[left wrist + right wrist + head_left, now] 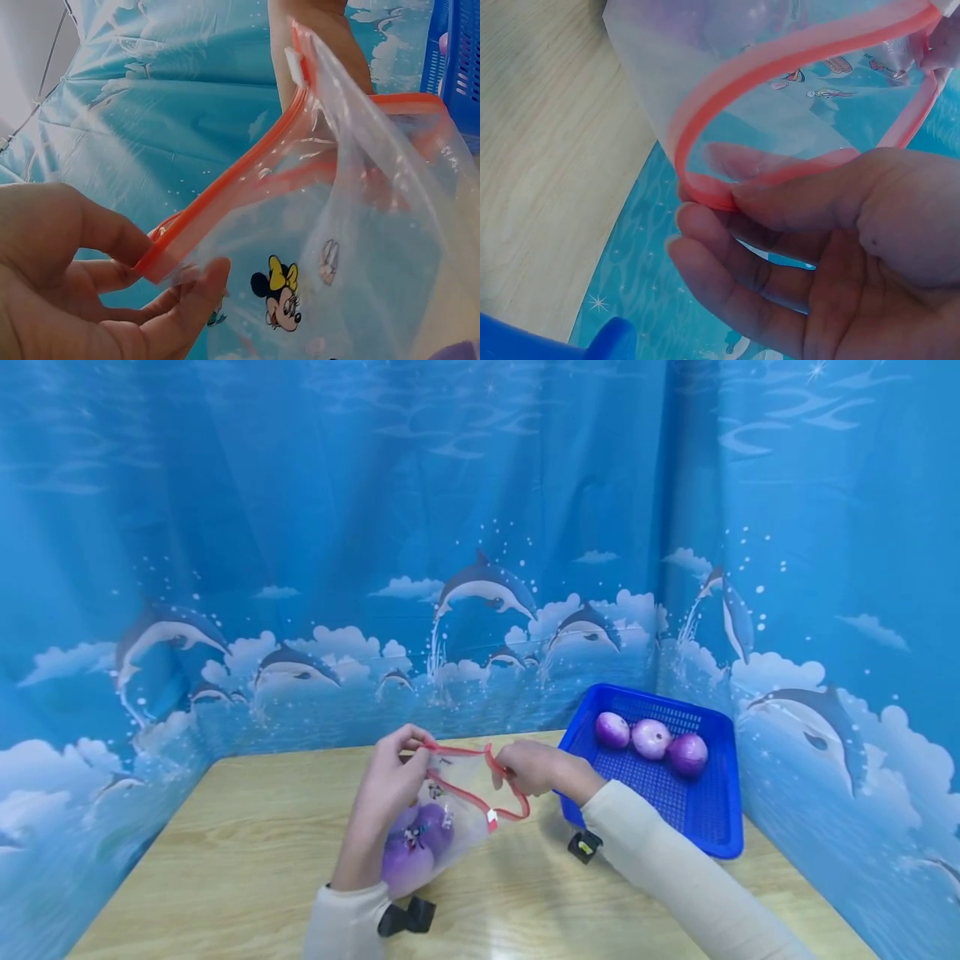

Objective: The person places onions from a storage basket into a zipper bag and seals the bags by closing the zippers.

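Between the two hands is a clear zip bag [467, 837] with a red zip edge, a white slider [492, 816] and cartoon prints [279, 301]. Purple onions [408, 865] lie in its lower part. At one end of the mouth, the left hand [392, 777] pinches the red edge between thumb and fingers. On the opposite side, thumb and fingers of the right hand [534, 767] hold the rim, as the right wrist view shows closely. The mouth gapes between the hands. How the bag's bottom meets the table is partly hidden by the left forearm.
A blue plastic basket [645, 789] stands at the right of the wooden table [247, 835], beside the right forearm. Three purple onions [651, 740] sit in a row toward its back. A blue dolphin-print curtain [337, 568] encloses the table's back and sides.
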`<state>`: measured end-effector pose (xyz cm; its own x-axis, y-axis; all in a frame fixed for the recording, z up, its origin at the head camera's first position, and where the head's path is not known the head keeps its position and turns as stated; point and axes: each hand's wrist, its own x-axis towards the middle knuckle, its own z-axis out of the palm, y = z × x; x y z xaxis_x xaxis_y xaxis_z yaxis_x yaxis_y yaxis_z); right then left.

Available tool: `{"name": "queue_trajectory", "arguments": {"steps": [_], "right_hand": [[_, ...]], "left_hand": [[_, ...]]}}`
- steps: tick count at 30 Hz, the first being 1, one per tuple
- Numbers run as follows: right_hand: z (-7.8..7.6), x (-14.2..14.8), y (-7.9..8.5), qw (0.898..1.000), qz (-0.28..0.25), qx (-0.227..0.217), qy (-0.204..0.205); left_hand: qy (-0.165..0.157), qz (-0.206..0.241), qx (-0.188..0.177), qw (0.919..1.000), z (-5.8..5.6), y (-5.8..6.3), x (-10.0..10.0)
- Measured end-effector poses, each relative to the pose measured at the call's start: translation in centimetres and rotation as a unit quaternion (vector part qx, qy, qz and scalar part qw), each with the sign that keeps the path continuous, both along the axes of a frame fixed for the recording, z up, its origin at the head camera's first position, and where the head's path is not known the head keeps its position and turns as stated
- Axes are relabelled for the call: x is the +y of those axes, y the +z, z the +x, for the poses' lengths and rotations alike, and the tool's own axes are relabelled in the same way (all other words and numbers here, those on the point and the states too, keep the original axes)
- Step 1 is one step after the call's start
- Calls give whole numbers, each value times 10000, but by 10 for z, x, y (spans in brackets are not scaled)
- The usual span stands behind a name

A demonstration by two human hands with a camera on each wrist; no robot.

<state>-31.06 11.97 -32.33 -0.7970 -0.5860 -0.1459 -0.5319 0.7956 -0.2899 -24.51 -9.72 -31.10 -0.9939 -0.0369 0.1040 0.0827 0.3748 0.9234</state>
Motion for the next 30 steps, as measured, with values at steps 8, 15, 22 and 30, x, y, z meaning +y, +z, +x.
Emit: {"name": "queue_trajectory", "arguments": {"steps": [8,15,22,30], "right_hand": [[-1,3,-3,9998,-69,-87,-177],[-5,6,-6,9990,-97,-225,-374],[-12,9,-11,9982,-228,-252,-497],[-19,7,-17,9957,-751,214,-507]], "left_hand": [[-336,-430,-50,9985,2,-3,-4],[-656,-451,-270,9965,2,-6,-2],[-788,-162,-337,9962,1,-10,-4],[-588,187,-486,9969,-4,-12,-8]]}}
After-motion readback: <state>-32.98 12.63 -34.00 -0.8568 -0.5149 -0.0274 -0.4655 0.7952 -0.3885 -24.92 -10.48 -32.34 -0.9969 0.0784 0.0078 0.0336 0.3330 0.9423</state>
